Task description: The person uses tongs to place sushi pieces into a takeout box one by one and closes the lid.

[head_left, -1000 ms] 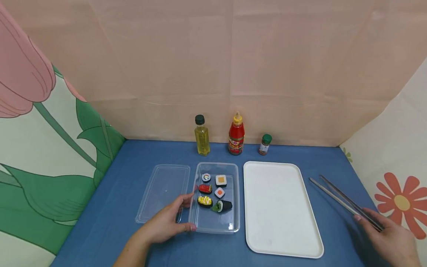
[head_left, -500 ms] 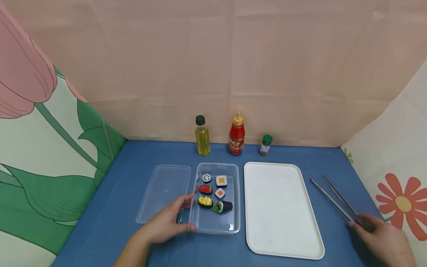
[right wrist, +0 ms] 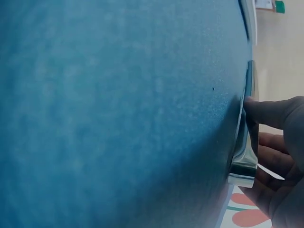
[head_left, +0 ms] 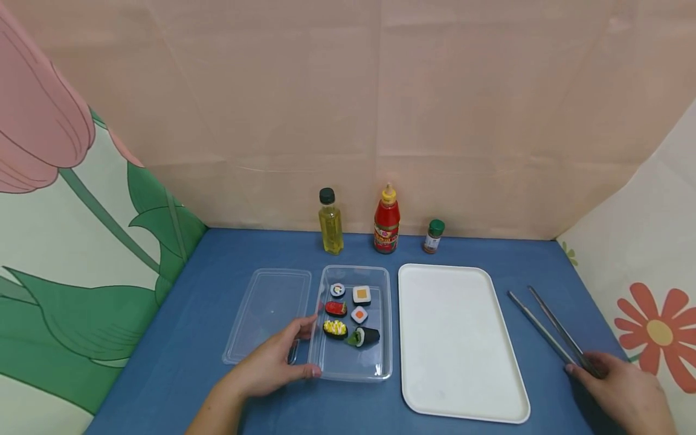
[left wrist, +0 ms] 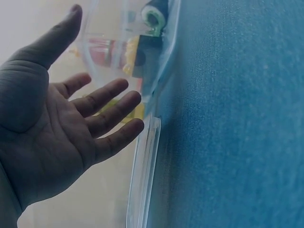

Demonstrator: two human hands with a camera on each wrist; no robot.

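My left hand (head_left: pixel 272 360) rests at the left side of a clear plastic container (head_left: pixel 384 356), thumb at its near left corner, fingers along its left wall. In the left wrist view its fingers (left wrist: pixel 114 111) are loosely spread. Inside the container lie several small sushi pieces, among them a red-topped one (head_left: pixel 335 309), a yellow-topped one (head_left: pixel 335 329) and a dark hand roll (head_left: pixel 367 336). On the right, my right hand (head_left: pixel 625 383) grips metal tongs (head_left: pixel 544 329) near their joined end, thumb on one side and fingers on the other. The tips point away from me, spread apart.
A white tray (head_left: pixel 462 344) lies between container and tongs. Left of the container is a clear lid (head_left: pixel 266 308), partly behind my left hand. Along the back stand an oil bottle (head_left: pixel 330 226), a red sauce bottle (head_left: pixel 386 223) and a green-capped jar (head_left: pixel 433 237).
My right hand has shifted a little left and nearer to me with the tongs, and the tongs' tips stand slightly wider apart. The left hand keeps its place at the container.
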